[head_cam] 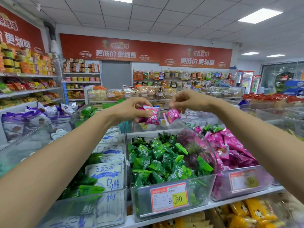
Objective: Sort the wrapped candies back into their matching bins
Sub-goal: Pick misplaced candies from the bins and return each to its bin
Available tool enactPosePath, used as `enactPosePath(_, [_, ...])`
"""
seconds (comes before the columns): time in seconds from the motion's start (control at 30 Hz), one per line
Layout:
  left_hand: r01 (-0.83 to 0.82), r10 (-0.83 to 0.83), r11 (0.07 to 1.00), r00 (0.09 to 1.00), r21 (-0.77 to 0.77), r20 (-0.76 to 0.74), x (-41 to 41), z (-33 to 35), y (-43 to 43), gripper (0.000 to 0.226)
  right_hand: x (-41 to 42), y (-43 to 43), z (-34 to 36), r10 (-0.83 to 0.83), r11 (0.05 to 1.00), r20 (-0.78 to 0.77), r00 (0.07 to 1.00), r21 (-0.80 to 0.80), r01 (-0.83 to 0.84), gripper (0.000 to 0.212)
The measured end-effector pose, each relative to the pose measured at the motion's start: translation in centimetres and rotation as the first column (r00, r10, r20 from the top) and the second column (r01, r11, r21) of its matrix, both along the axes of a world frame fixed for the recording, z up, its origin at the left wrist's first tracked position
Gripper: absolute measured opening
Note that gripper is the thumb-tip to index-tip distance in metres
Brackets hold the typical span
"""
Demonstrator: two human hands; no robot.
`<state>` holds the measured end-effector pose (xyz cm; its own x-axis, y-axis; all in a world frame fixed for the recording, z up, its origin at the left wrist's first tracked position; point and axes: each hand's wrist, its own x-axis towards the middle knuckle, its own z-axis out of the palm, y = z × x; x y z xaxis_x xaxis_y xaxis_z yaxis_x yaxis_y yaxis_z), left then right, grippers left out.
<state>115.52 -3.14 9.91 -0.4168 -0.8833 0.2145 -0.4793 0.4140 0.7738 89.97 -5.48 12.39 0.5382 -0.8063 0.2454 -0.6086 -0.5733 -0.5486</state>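
Here we hold both hands raised above the shelf of bins. Our left hand (131, 111) curls its fingers and thumb round a small bunch of pink foil-wrapped candies (152, 116). Our right hand (185, 101) pinches a single pink wrapped candy (171, 115) by its top edge, so it hangs just beside the bunch. Below, a clear plastic bin (204, 191) is heaped with green wrapped candies (164, 160) and bears a red and yellow price label (169, 196). Just to its right, a second clear bin (222, 191) holds magenta wrapped candies (233, 148), with a few stray green candies (212, 128) at its far end. To the left lie white and blue packets (110, 171).
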Motion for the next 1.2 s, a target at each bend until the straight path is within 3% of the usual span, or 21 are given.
enactPosePath(0.13, [0.023,-0.026,0.998,0.999,-0.058,-0.042,-3.6,0.9,0.3,0.023,-5.5,0.5,0.7,-0.031,0.999,0.027,0.999,-0.013,0.031,0.019])
enactPosePath(0.27, [0.101,-0.105,0.990,0.994,-0.098,-0.035,-8.6,1.4,0.2,0.022,-10.6,0.4,-0.1,-0.073,0.995,-0.146,0.987,0.062,0.083,0.013])
enactPosePath(0.4, [0.229,-0.218,0.969,0.968,-0.087,0.120,-13.8,1.5,0.0,0.024,-14.0,0.3,-0.6,-0.001,0.967,-0.380,0.925,0.237,0.098,0.007])
enactPosePath(0.57, [0.373,-0.358,0.927,0.857,0.033,0.371,-18.5,0.9,-0.4,0.026,-16.6,0.1,-0.4,0.106,0.892,-0.418,0.902,0.442,0.100,0.022])
enactPosePath(0.7, [0.317,-0.324,0.941,0.747,0.117,0.580,-20.7,0.0,-0.8,0.022,-17.4,-0.9,-0.3,0.018,0.952,-0.301,0.954,0.297,0.076,0.013])
enactPosePath(0.8, [0.249,-0.271,0.960,0.733,0.124,0.624,-21.5,-0.1,-1.1,0.032,-16.9,-2.4,-0.7,-0.087,0.981,-0.270,0.959,0.144,0.130,0.009])
enactPosePath(0.87, [0.221,-0.262,0.965,0.752,0.143,0.604,-21.6,-0.2,-1.2,0.044,-16.2,-3.6,-1.5,-0.145,0.980,-0.356,0.923,0.078,0.184,0.013])
enactPosePath(0.97, [0.205,-0.262,0.965,0.757,0.163,0.598,-21.3,-0.1,-1.1,0.052,-14.8,-5.3,-3.0,-0.194,0.966,-0.555,0.809,0.034,0.255,0.035])
enactPosePath(1.1, [0.200,-0.219,0.975,0.811,0.095,0.542,-20.4,0.1,-1.3,0.034,-13.5,-7.0,-4.5,-0.200,0.963,-0.656,0.728,0.004,0.268,0.046])
enactPosePath(1.2, [0.164,-0.138,0.986,0.880,-0.017,0.455,-19.5,0.0,-1.7,0.022,-12.9,-7.3,-4.9,-0.196,0.974,-0.690,0.697,-0.058,0.217,0.035])
